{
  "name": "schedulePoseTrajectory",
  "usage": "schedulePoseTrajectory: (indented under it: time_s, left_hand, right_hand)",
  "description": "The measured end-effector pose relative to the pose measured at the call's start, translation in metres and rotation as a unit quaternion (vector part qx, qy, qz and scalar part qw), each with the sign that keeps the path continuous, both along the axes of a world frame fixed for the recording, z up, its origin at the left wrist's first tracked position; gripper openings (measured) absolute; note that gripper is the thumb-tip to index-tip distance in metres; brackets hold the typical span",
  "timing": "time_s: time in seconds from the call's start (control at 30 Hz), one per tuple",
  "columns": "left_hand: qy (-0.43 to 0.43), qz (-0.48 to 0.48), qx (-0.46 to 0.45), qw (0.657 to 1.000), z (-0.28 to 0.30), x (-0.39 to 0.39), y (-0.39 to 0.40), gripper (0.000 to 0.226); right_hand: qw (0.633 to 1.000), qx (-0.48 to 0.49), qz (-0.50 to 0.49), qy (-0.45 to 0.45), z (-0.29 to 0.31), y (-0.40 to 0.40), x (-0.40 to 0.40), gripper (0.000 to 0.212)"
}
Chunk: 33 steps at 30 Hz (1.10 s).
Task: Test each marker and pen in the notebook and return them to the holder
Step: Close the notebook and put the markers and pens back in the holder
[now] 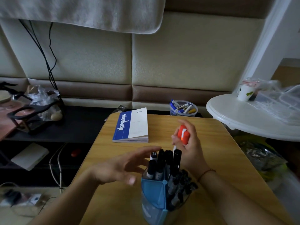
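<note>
A blue and clear pen holder stands at the near edge of the wooden table, full of several black-capped markers. My right hand grips a pen with an orange cap just behind the holder, cap end up, its white barrel pointing down toward the markers. My left hand hovers with fingers spread at the holder's left side, fingertips near the marker tops. A closed blue and white notebook lies at the table's far side.
A clear tub of pens sits beyond the table's far edge. A white round table with a paper cup and plastic bags stands at the right. A dark shelf with a black rack and cables lies at the left.
</note>
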<state>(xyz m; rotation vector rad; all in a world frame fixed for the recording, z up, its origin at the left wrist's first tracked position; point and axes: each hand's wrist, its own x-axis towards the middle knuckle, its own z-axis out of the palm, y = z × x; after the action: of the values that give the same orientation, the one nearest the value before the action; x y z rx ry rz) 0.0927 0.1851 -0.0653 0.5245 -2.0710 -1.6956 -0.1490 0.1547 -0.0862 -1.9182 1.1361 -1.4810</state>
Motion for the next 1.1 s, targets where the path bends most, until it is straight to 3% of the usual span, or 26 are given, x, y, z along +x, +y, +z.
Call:
schedulePoseTrajectory:
  time_s: [0.1,0.17,0.23,0.37,0.47,0.5,0.63,0.83,0.97,1.1]
  left_hand:
    - [-0.035,-0.071,-0.033,0.996,0.012,-0.001,0.007,0.104]
    - [-0.072,-0.054,-0.059,0.994,0.016,-0.004,0.009,0.122]
    - [-0.091,-0.030,-0.086,0.992,0.016,-0.006,0.012,0.123]
    - [-0.122,0.038,-0.118,0.985,0.015,-0.011,0.020,0.108]
    - [-0.127,0.059,-0.117,0.983,0.016,-0.012,0.027,0.093]
    - [-0.129,0.065,-0.111,0.983,0.017,-0.012,0.029,0.088]
    - [-0.127,0.082,-0.116,0.982,0.019,-0.013,0.032,0.083]
    - [-0.133,0.088,-0.112,0.981,0.017,-0.013,0.031,0.081]
    - [-0.140,0.094,-0.110,0.979,0.012,-0.013,0.030,0.069]
    - [-0.148,0.107,-0.098,0.978,0.010,-0.012,0.030,0.073]
  right_hand:
    - [0.996,-0.051,-0.017,-0.070,0.049,0.016,-0.004,0.050]
    - [0.980,-0.137,0.007,-0.145,0.090,0.037,-0.005,0.037]
    - [0.958,-0.199,0.067,-0.197,0.124,0.063,-0.004,0.021]
    - [0.936,-0.162,0.163,-0.266,0.152,0.111,0.016,0.059]
    - [0.952,-0.125,0.193,-0.204,0.136,0.129,0.039,0.023]
    - [0.960,-0.108,0.189,-0.178,0.127,0.131,0.045,0.020]
    - [0.988,-0.055,0.123,-0.071,0.098,0.128,0.052,0.021]
    - [0.992,-0.053,0.091,0.073,0.092,0.122,0.057,0.023]
    - [0.986,-0.037,0.123,0.103,0.094,0.121,0.062,0.024]
    - [0.980,-0.028,0.140,0.142,0.095,0.117,0.065,0.024]
